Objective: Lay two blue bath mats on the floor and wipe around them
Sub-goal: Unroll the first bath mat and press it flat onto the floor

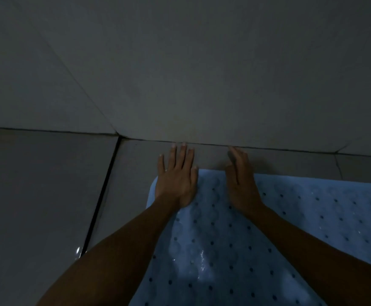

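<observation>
A light blue bath mat (290, 219) with rows of small dark holes lies flat on the grey tiled floor (47, 195), its far edge close to the wall. My left hand (176, 173) rests palm down over the mat's far left corner, fingers spread and reaching onto the tile up to the wall line. My right hand (241, 180) lies flat over the mat's far edge, fingers together, tips at the wall base. Neither hand holds anything. Only one mat is in view.
A grey tiled wall (180, 74) rises right beyond the fingertips. A dark grout line (101, 195) runs along the floor left of the mat, with a wet glint near its lower end. The light is dim.
</observation>
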